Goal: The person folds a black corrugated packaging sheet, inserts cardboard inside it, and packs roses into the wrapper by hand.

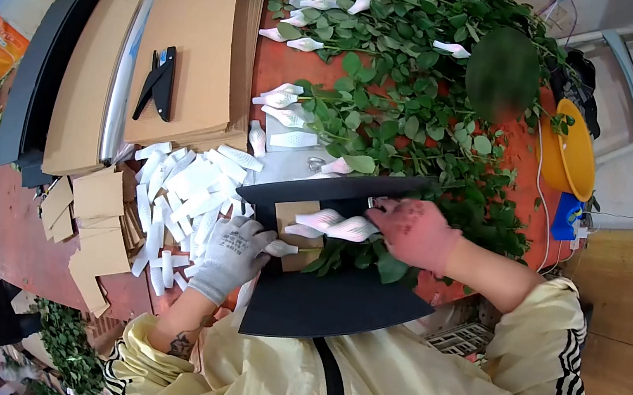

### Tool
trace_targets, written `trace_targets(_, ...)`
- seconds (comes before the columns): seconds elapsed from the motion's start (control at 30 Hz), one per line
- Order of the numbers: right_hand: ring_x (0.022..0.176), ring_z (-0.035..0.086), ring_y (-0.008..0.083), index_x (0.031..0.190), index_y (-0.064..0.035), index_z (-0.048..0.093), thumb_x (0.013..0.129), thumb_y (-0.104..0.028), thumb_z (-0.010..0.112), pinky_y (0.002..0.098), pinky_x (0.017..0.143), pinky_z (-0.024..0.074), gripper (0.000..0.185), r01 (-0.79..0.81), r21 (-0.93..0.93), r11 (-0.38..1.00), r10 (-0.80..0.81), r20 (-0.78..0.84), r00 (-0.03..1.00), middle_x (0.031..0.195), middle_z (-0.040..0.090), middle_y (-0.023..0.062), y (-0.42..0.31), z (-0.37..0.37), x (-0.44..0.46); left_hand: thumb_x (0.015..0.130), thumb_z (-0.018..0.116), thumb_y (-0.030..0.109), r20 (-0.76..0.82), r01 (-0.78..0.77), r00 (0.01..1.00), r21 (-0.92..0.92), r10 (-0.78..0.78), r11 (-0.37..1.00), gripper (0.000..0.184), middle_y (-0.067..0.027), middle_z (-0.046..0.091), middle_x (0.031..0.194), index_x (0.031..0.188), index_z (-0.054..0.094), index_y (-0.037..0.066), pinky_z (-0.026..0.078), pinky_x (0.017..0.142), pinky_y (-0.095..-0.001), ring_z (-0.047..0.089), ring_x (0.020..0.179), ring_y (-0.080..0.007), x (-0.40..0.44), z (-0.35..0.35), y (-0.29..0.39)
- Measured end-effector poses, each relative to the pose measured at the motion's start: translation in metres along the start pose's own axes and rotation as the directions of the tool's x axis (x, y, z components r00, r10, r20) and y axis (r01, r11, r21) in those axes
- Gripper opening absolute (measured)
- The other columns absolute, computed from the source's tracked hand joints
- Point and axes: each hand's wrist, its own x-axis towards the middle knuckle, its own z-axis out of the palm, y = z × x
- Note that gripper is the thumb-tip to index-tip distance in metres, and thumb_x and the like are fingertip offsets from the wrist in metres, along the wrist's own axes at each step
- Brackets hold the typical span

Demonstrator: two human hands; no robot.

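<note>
"Left grip [232, 253] and right grip [416, 233]: report status."

"Left: pale printed glove, fingers bent at the left end of the black wrapper [331, 307]. Whether it pinches the edge or only rests there cannot be told. Right: pink glove, fingers curled beside the sheathed buds [351, 229], tips close to the raised upper flap [318, 189]. The contact is partly hidden; cannot tell whether stems or flap are pinched."

"Position of the buds?"

"Between the two panels of the wrapper, tips pointing left. Several overlap a brown strip [286, 212] near the left end. One smaller bud [280, 249] is set lower, just beside the left fingertips. Green leaves [351, 264] extend to the right of them. The lower panel reaches toward the wearer's pale yellow jacket [259, 393]."

"List the adjacent items on the worktop [292, 68]."

"Loose white sleeves [180, 204]: heaped beyond the left grip. Brown card pieces [100, 199]: left of that heap. Board stack [209, 29]: behind the heap, with a black stapler [158, 83] lying on top. Leafy stems [410, 37]: piled across the far side, their own white-sheathed buds toward the left."

"Right-hand boundary?"

"Yellow basin [573, 153], tilted, at the far right edge; a blue object [567, 218] is directly below it in view."
</note>
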Motion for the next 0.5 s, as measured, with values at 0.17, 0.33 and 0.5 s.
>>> trace_targets(0.17,0.107,0.058,0.0277,0.122,-0.0036,0.052,0.081,-0.015,0.046,0.0367,0.089,0.0458,0.043,0.059,0.042,0.997,-0.059,-0.002,0.998,0.119,0.056,0.0179,-0.002,-0.023,-0.009,0.071,0.068,0.028,-0.041,-0.099,0.994,0.006,0.099,0.995,0.034,-0.003,0.06,0.093,0.103,0.063,0.018,0.041,0.081,-0.0384,0.054,0.094,-0.0236,-0.001,-0.003,0.001)
trace_targets(0.33,0.103,0.058,0.0276,0.127,-0.0037,0.045,0.08,-0.019,0.048,0.0379,0.089,0.0432,0.05,0.042,0.089,0.995,-0.053,0.117,0.992,0.114,0.057,0.0163,-0.005,0.04,0.041,0.071,0.067,0.03,0.042,-0.109,0.993,-0.119,0.114,0.987,0.031,-0.0026,0.06,0.084,0.099,0.064,0.016,0.04,0.077,-0.0361,0.055,0.086,-0.0227,-0.004,-0.006,0.007)
trace_targets(0.5,0.097,0.058,0.0289,0.123,-0.0041,0.048,0.074,-0.027,0.06,0.0372,0.092,0.0398,0.055,0.105,0.115,0.988,-0.077,-0.228,0.971,0.104,0.059,0.0138,-0.013,0.077,0.048,0.074,0.065,0.032,0.033,-0.139,0.989,-0.15,0.145,0.979,0.032,-0.0036,0.061,0.087,0.101,0.064,0.015,0.041,0.077,-0.0363,0.055,0.086,-0.0233,-0.004,0.004,-0.004)
